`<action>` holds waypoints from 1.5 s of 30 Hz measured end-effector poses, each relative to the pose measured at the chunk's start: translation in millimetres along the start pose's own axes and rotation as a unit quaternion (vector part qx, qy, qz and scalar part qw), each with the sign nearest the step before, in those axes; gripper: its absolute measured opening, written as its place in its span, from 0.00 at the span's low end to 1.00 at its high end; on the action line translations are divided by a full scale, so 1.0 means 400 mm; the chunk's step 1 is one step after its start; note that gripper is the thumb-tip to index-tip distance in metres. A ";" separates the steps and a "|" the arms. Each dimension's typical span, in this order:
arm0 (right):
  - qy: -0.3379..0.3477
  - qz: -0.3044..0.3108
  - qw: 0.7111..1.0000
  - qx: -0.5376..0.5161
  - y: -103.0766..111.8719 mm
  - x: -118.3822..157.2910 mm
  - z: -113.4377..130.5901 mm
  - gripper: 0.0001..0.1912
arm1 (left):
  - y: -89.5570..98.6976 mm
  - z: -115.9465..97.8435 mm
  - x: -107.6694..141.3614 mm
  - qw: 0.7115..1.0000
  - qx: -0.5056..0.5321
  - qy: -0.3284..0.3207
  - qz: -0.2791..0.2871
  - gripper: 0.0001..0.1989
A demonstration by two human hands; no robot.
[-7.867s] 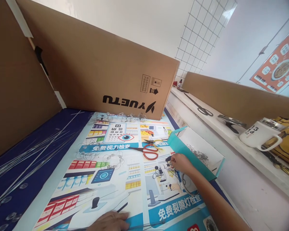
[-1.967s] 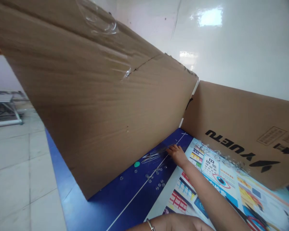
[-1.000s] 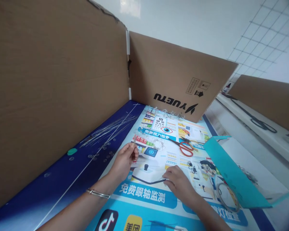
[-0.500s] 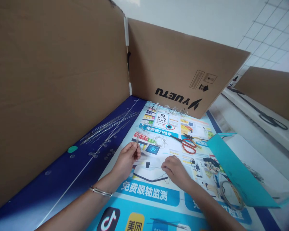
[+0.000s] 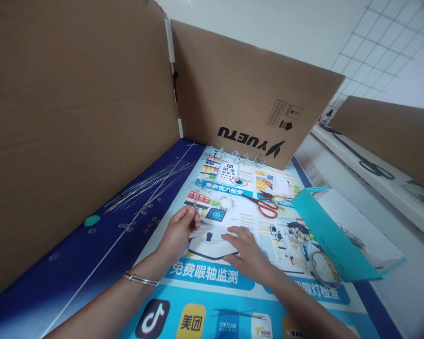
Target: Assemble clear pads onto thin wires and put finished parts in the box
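My left hand (image 5: 180, 230), with a silver bangle (image 5: 141, 279) on its wrist, is closed in a pinch. Thin wire strands (image 5: 195, 198) stick up out of its fingertips; their lower ends are hidden in the fingers. To the right, my right hand (image 5: 245, 252) is open, fingers spread above the printed mat (image 5: 247, 299), with nothing seen in it. Just beyond the left hand lies a loose ring of clear beads (image 5: 227, 202). Red-handled scissors (image 5: 266, 207) rest farther right, beside what seem to be pliers (image 5: 266, 194).
Long straight wires (image 5: 151, 183) and clear round beads (image 5: 127, 227) lie left on the blue cloth, near a green disc (image 5: 92, 221). Cardboard panels (image 5: 240, 89) wall the left and back. A teal box (image 5: 335, 240) and a wire coil (image 5: 323, 269) sit at right.
My right hand has gone from a pinch to spread fingers. My left hand keeps its pinch on the wires. The whole view has shifted slightly.
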State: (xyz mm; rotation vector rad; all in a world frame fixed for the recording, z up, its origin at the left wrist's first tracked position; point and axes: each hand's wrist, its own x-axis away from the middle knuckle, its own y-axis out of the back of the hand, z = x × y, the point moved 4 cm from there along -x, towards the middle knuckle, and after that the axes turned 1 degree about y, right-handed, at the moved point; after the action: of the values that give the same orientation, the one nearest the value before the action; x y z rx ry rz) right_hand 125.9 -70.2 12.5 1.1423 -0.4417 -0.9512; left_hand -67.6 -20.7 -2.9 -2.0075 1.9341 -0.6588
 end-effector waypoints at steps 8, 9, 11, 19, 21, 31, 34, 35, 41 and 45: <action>-0.002 0.013 0.997 0.075 -0.039 -0.026 -0.042 0.09 | -0.010 0.009 0.008 1.000 -0.003 0.007 0.007 0.13; -0.011 0.011 0.996 0.088 -0.030 -0.010 -0.061 0.10 | -0.011 0.011 0.008 1.000 -0.004 0.009 0.009 0.13; -0.028 0.006 0.993 0.115 -0.007 0.030 -0.102 0.11 | -0.011 0.013 0.008 1.000 -0.005 0.013 0.012 0.13; -0.127 -0.036 0.969 0.209 0.122 0.175 -0.246 0.11 | -0.015 0.018 0.013 0.999 -0.023 0.016 0.024 0.12; -0.134 -0.045 0.965 0.220 0.148 0.183 -0.241 0.12 | -0.015 0.018 0.013 0.999 -0.028 0.012 0.021 0.12; -0.003 0.053 0.979 0.197 0.013 -0.035 0.003 0.09 | -0.014 0.011 0.012 0.999 -0.048 -0.015 0.016 0.13; 0.010 0.097 0.973 0.210 -0.016 -0.085 0.034 0.07 | -0.014 0.014 0.011 0.998 -0.052 -0.012 0.025 0.13; 0.007 0.109 0.971 0.215 -0.020 -0.097 0.037 0.07 | -0.014 0.016 0.010 0.998 -0.054 -0.011 0.029 0.13; -0.055 0.147 0.960 0.233 -0.021 -0.115 0.016 0.09 | -0.013 0.031 0.007 0.997 -0.063 0.004 0.046 0.12; -0.123 0.155 0.948 0.249 0.003 -0.056 -0.033 0.10 | -0.011 0.035 0.006 0.997 -0.053 0.012 0.049 0.11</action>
State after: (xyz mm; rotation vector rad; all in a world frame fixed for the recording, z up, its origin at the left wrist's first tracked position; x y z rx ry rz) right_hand 123.6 -44.1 12.0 1.3566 -1.0776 -0.7220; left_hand -56.6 -24.5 -12.4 -1.9571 2.1081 -0.5707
